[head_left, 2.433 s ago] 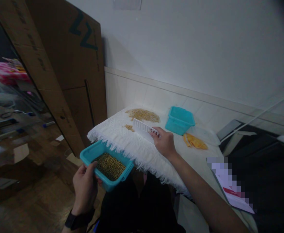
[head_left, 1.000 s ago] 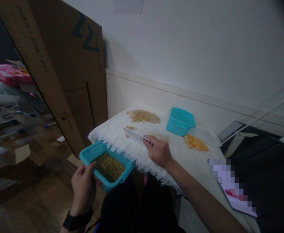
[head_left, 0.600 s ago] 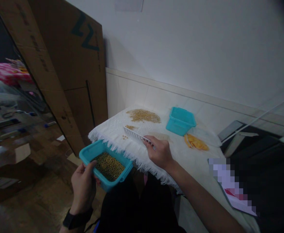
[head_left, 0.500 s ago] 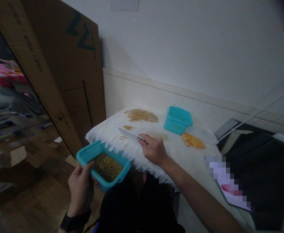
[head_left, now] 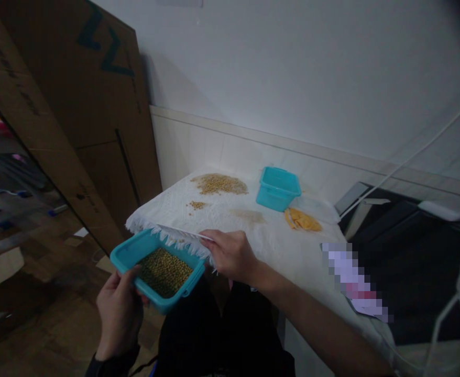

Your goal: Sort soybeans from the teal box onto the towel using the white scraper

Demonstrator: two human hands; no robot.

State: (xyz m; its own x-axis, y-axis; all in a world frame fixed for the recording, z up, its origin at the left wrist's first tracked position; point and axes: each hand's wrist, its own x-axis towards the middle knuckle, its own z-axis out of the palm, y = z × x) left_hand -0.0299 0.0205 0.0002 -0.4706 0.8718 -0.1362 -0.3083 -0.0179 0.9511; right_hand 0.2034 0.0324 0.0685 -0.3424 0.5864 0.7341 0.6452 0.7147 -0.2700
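teal rectangular tub [head_left: 183,290], olive beans [head_left: 163,264] | left hand [head_left: 118,309] holds | right hand [head_left: 232,256]: comb [head_left: 178,232]

The tub [head_left: 135,244] in my left hand [head_left: 118,309] is smooth teal plastic with a dull sheen, and the beans [head_left: 163,264] in it look matt and dry. The strip [head_left: 183,232] in my right hand [head_left: 232,255] appears to be thin white plastic. The cloth [head_left: 230,220] is white, rough-woven and fringed, the cardboard [head_left: 76,104] is matt brown, and the floor [head_left: 25,272] is glossy wood.
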